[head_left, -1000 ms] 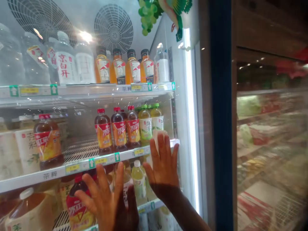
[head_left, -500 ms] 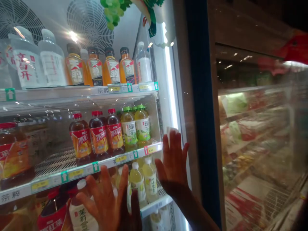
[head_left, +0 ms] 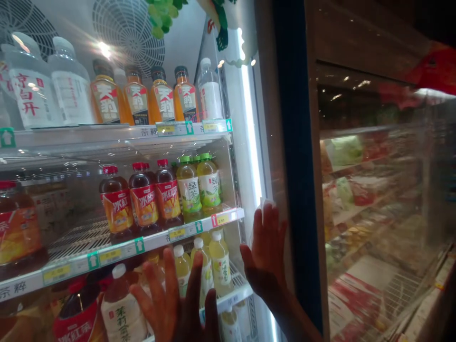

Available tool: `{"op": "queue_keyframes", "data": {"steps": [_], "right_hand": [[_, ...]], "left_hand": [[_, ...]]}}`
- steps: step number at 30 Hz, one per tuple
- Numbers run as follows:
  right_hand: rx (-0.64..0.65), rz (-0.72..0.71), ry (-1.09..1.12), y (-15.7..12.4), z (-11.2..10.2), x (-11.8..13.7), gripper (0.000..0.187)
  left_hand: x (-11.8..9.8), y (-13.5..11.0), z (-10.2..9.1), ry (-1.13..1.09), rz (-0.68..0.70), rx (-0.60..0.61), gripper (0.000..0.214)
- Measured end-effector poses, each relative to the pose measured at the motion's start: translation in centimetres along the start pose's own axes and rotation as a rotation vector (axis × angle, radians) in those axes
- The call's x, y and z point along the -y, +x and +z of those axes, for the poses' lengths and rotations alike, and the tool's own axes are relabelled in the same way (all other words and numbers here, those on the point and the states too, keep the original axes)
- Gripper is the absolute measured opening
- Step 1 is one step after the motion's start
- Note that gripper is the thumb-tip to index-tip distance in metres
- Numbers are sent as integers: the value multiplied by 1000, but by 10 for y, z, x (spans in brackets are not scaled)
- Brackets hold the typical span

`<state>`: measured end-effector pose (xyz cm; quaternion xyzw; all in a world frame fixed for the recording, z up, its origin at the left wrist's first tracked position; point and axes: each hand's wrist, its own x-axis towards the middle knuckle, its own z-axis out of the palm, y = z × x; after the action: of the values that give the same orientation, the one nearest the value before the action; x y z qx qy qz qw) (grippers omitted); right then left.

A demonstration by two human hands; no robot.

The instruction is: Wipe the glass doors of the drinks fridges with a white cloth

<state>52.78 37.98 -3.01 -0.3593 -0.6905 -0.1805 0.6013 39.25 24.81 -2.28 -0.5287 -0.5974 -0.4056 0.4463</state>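
I face a glass-fronted drinks cooler. My right hand point(head_left: 266, 251) lies flat on the glass door point(head_left: 256, 118) near its dark blue frame point(head_left: 292, 156), fingers stretched up, with a white cloth point(head_left: 265, 205) pressed under the fingertips. My left hand point(head_left: 171, 297) is spread flat against the glass lower down, in front of pale yellow-green bottles point(head_left: 219, 263), holding nothing. Behind the glass, the middle shelf carries red-capped dark tea bottles point(head_left: 142, 202) and green-capped tea bottles point(head_left: 197, 185).
The top shelf holds orange drink bottles point(head_left: 160, 97) and clear water bottles point(head_left: 33, 90). Fan grilles point(head_left: 128, 33) sit on the back wall. A green decoration point(head_left: 167, 12) hangs above. To the right stands another glass-fronted case point(head_left: 377, 199) with blurred packaged goods.
My right hand has slid to the right across the glass with the cloth, from in front of the bottles to the door's edge. The left hand stayed flat, low on the glass.
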Motion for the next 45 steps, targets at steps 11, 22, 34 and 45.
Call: {"op": "queue_keyframes", "data": {"steps": [11, 22, 34, 45], "right_hand": [[-8, -56, -5, -3, 15, 84, 73], [11, -269, 30, -46, 51, 264, 78], [56, -398, 49, -63, 69, 395, 79], [8, -408, 33, -60, 84, 462, 77]], "left_hand": [[66, -10, -36, 84, -55, 33, 89], [200, -24, -98, 214, -167, 25, 90], [307, -43, -165, 263, -246, -44, 83], [371, -61, -190, 210, -239, -14, 80]]}}
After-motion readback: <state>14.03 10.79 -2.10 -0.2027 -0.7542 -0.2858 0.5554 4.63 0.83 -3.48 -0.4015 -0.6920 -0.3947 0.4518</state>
